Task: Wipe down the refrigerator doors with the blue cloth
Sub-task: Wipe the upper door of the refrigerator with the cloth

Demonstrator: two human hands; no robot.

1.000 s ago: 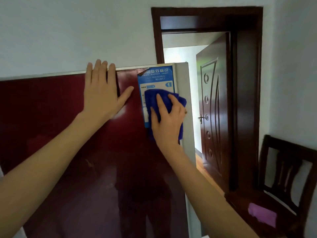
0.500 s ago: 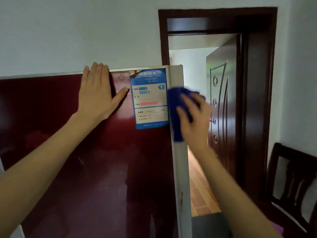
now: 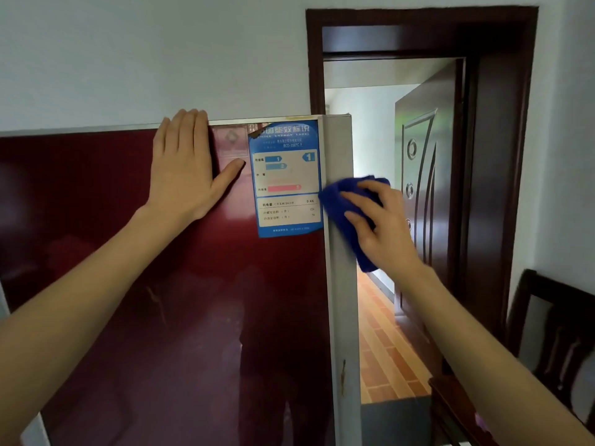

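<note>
The refrigerator door [image 3: 161,300] is glossy dark red with a blue energy label [image 3: 286,178] near its top right corner. Its grey side panel [image 3: 341,284] runs down the right edge. My left hand [image 3: 186,169] lies flat and open against the door's top, fingers reaching the upper rim. My right hand [image 3: 383,223] presses the folded blue cloth [image 3: 341,207] against the grey side panel, just right of the label. My fingers cover part of the cloth.
An open doorway with a dark brown frame [image 3: 492,188] lies right of the refrigerator, its carved door [image 3: 421,204] swung inward over a wooden floor [image 3: 383,349]. A dark wooden chair [image 3: 547,333] stands at the lower right against the white wall.
My right hand carried the cloth rightward off the energy label, around the door's edge, onto the grey side panel and slightly down. My left hand stayed flat on the door.
</note>
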